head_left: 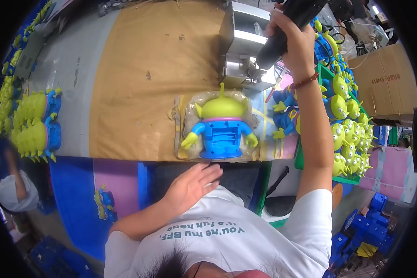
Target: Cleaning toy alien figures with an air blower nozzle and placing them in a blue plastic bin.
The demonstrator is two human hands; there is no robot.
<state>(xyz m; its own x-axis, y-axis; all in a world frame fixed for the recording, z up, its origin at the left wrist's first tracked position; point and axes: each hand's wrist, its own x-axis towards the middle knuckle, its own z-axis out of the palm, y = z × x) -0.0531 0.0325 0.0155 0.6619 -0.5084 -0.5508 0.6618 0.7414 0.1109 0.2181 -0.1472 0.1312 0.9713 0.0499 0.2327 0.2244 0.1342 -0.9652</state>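
A brown table fills the middle of the view, running from ten to twelve o'clock. At two o'clock a cardboard box sits at the rim. Between twelve and one o'clock a metal machine stands on the table's far side. At three o'clock a green tray holds a crowd of green-and-blue toys, and more toys lie in rows at nine o'clock. At the centre one toy lies on its front on a padded mat, its blue back plate up and its antenna toward twelve. The right hand, at one o'clock, is closed around a black power tool raised just beside the machine, well apart from the toy. The left hand, at six o'clock, is flat and open with nothing in it, near the table edge just below the toy, not touching it.
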